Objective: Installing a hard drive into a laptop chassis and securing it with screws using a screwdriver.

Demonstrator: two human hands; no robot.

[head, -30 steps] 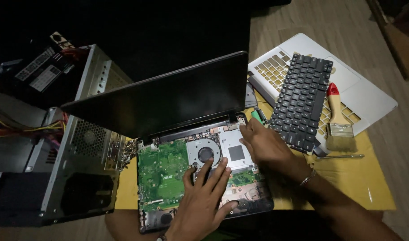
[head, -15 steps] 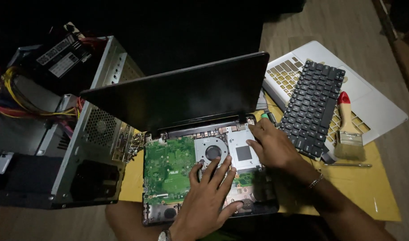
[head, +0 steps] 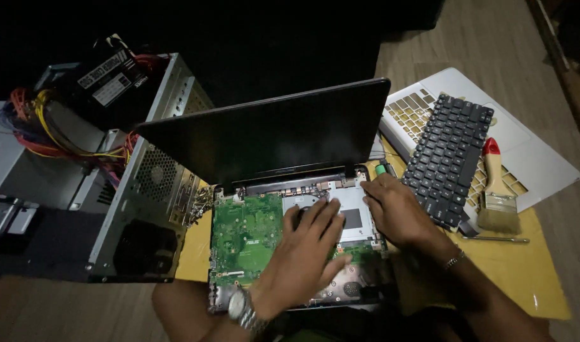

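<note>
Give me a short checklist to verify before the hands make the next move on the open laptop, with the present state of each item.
1. Left hand rests on the fan area: ok.
2. Right hand at the metal plate: ok.
3. Green board uncovered: ok.
4. Screen propped open: ok.
5. Keyboard and brush set aside: ok.
6. Screws all out: cannot tell, too dark.

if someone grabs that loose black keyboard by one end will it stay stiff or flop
The black keyboard looks like a thin bare panel out of its casing, so it would probably flex or sag if held by one end. It seems light for its size. It lies half on the white palm-rest cover, overhanging its edge, so a push might make it slide off towards the paintbrush.
</note>
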